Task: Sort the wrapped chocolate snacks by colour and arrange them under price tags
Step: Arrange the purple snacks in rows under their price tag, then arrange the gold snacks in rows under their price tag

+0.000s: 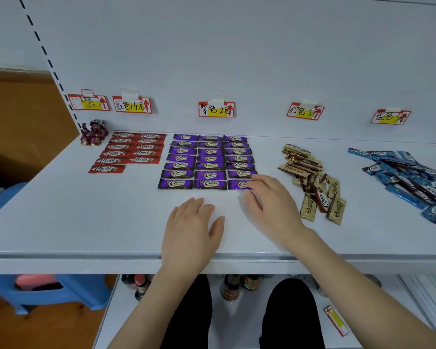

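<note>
Your right hand is spread, fingertips touching the nearest purple Choco bar at the grid's five o'clock corner. Your left hand rests flat, fingers relaxed, on the white shelf. The purple Choco grid sits at twelve under the "2元" price tag, red Choco rows at ten, a loose gold Choco pile at two, a blue heap at three.

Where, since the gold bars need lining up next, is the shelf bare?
Widest bare patch: front left, below the red rows, left of the left hand. A narrower strip runs between purple grid and gold pile. The blue pile crowds the right end.
</note>
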